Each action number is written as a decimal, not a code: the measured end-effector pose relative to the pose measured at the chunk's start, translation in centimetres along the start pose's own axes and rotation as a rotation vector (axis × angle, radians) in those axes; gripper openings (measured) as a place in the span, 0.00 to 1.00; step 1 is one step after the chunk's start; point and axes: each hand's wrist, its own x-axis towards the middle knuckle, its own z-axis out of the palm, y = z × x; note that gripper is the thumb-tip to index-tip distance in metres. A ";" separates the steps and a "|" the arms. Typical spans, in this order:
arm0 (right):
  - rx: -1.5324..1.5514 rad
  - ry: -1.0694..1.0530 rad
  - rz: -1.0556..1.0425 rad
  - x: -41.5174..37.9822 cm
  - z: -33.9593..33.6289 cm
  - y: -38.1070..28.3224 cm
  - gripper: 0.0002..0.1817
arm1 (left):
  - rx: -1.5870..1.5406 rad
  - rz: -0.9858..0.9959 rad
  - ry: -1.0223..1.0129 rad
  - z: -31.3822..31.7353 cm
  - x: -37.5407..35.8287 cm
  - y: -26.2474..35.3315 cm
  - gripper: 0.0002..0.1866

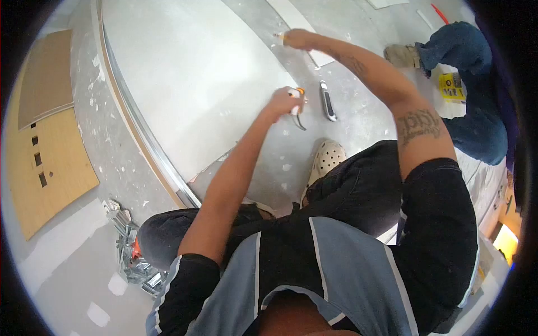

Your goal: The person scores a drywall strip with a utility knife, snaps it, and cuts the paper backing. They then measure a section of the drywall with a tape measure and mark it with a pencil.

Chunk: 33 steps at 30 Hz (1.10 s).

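Observation:
My left hand [283,103] is closed around a white-and-orange tool [294,101] with a dark curved strap or hook below it. Its exact kind is partly hidden by my fingers. That hand is at the right edge of a large white board [190,73] on the floor. Farther out, my right hand [301,39] is closed, with a small yellowish thing [283,38] at its fingertips, too small to name. A grey-and-black utility knife [327,101] lies on the floor between my hands and my light clog [328,157]. Beyond it lies a narrow white strip [297,25].
Another person's jeans-clad leg [457,50] and shoe [402,56] are at the right, near a yellow-labelled container [451,87]. A metal track [129,117] runs along the board's left side. Metal pieces [131,246] pile beside my knee, and a wooden panel [50,168] is far left.

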 end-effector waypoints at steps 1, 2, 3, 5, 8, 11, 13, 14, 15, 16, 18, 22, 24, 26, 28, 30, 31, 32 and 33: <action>0.343 -0.035 0.131 -2.9 0.4 -2.2 0.17 | 0.041 -0.047 0.030 -1.4 0.3 -0.2 0.24; 0.377 -0.125 0.150 -5.5 0.6 -3.8 0.18 | 0.035 -0.048 0.038 -2.5 -0.3 0.5 0.24; 0.434 -0.130 0.133 -6.9 2.2 -4.2 0.18 | 0.098 -0.044 0.024 -3.6 -1.4 2.2 0.25; 0.920 -0.222 0.300 -11.0 5.3 -5.9 0.20 | 0.160 -0.051 0.018 -4.8 -2.4 3.1 0.26; 1.206 -0.119 0.287 -13.7 7.8 -8.1 0.16 | 0.580 0.023 0.019 -6.1 -3.3 3.7 0.39; 1.378 -0.027 0.281 -15.1 10.7 -10.6 0.15 | 0.662 0.105 -0.084 -6.9 -5.3 3.1 0.43; 1.538 -0.121 0.291 -16.3 13.6 -11.7 0.15 | 0.574 -0.084 -0.168 -7.3 -7.8 3.0 0.43; 1.629 -0.162 0.288 -16.8 15.0 -12.9 0.13 | 0.510 -0.104 -0.211 -7.7 -9.0 1.8 0.40; 1.628 -0.171 0.298 -17.3 16.4 -13.2 0.13 | 0.447 -0.128 -0.253 -8.0 -10.2 0.7 0.37; 1.691 -0.335 0.307 -17.6 17.9 -13.5 0.13 | 0.438 -0.133 -0.253 -8.1 -11.6 0.3 0.37; 1.749 -0.504 0.324 -18.3 18.7 -14.6 0.13 | 0.335 -0.356 -0.340 -7.9 -14.0 0.1 0.30; 1.632 -0.599 0.329 -17.9 20.0 -14.7 0.13 | 0.204 -0.268 -0.293 -7.0 -14.8 -3.5 0.25; 1.600 -0.612 0.329 -17.3 20.7 -13.7 0.13 | 0.124 -0.289 -0.308 -6.7 -14.6 -3.0 0.24; 1.580 -0.402 0.271 -16.9 19.5 -12.7 0.12 | 0.108 -0.245 -0.232 -6.8 -14.3 -3.6 0.22; 1.527 -0.325 0.294 -17.0 17.8 -11.9 0.12 | 0.139 -0.269 -0.172 -7.3 -14.2 -4.4 0.20; 1.377 -0.115 0.331 -16.4 16.3 -9.9 0.12 | 0.195 -0.311 -0.084 -8.6 -14.1 -5.6 0.17; 1.275 -0.009 0.358 -16.2 15.8 -8.2 0.13 | 0.187 -0.322 -0.078 -9.6 -14.3 -6.0 0.17; 1.280 0.086 0.424 -15.7 15.2 -6.0 0.14 | 0.235 -0.299 -0.074 -10.8 -14.4 -6.3 0.17; 1.282 0.186 0.489 -15.3 14.5 -3.8 0.15 | 0.286 -0.274 -0.071 -11.7 -14.8 -6.5 0.17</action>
